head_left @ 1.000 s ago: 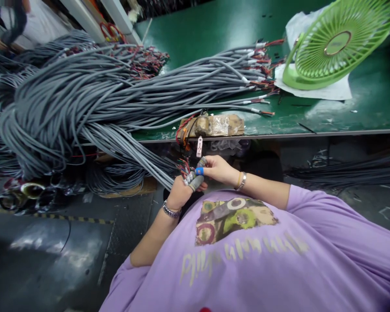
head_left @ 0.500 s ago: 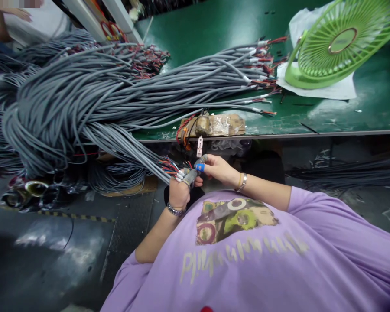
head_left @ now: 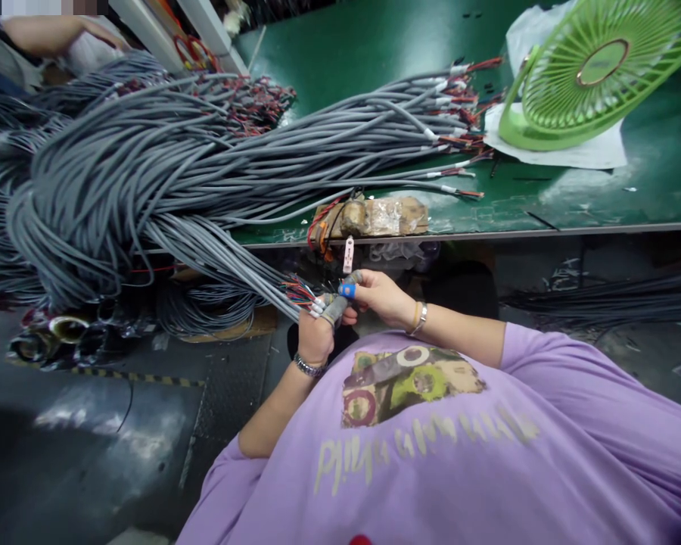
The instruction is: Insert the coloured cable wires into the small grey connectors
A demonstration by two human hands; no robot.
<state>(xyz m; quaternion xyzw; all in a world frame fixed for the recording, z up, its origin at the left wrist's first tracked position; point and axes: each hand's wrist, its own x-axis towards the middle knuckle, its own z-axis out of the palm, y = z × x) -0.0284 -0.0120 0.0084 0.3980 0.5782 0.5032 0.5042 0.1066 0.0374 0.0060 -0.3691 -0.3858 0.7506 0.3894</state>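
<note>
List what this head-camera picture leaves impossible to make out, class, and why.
Head view:
Grey cables: the left hand covers where it grips them.
What the right hand holds, if anything: hidden by the hand itself.
Coloured wires: too small and blurred to count.
Pale tag: print too small to read.
Green fan: cut off by the top edge.
Co-worker: cut off at the top-left corner.

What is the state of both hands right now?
Left hand: closed, holding grey cables.
Right hand: near the coloured wires; whether it grips one cannot be told.

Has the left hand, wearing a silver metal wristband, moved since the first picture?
Yes: the left hand moved slightly right, judged against the long brown taped block.
</note>
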